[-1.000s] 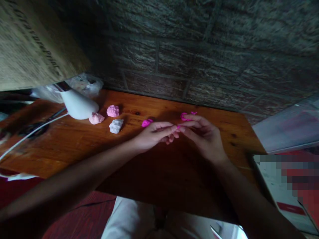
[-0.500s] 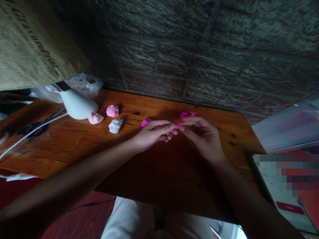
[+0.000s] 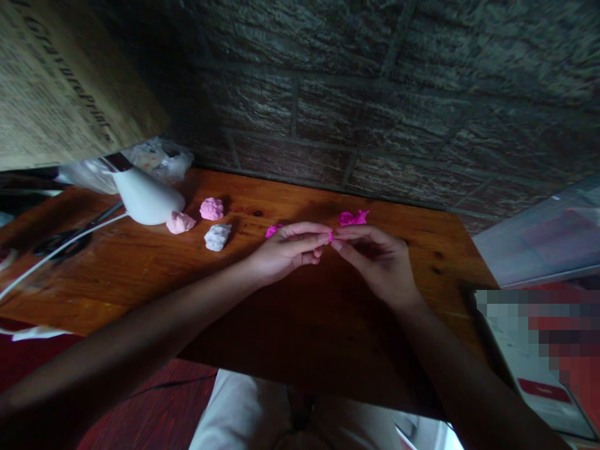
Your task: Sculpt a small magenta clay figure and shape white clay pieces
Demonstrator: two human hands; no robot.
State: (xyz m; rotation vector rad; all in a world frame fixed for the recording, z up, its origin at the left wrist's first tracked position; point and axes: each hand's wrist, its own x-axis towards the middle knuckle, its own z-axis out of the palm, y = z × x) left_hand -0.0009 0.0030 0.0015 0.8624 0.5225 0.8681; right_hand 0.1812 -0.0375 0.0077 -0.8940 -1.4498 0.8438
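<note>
A tiny piece of magenta modelling clay (image 3: 330, 237) is pinched between the fingertips of both hands, above the wooden table (image 3: 262, 319). My left hand (image 3: 285, 253) grips it from the left with thumb and forefinger, the other fingers curled below. From the right, thumb and fingertips of my right hand (image 3: 387, 262) close on the same piece. Just behind the right fingers lies a shaped magenta clay form (image 3: 354, 217) with a round, curled part. A magenta clay lump (image 3: 272, 231) is partly hidden behind my left hand.
To the left sit a pink clay lump (image 3: 212, 209), a pale pink lump (image 3: 180, 222) and a white lump (image 3: 218, 237). A white lamp base (image 3: 147, 197) with paper shade (image 3: 70, 87), cable and dark scissors (image 3: 60, 245) stand farther left. A stone-patterned wall (image 3: 323, 112) bounds the back.
Both hands have shifted slightly, and the small clay piece between the fingertips now stands more upright. More of the magenta form behind the right hand shows.
</note>
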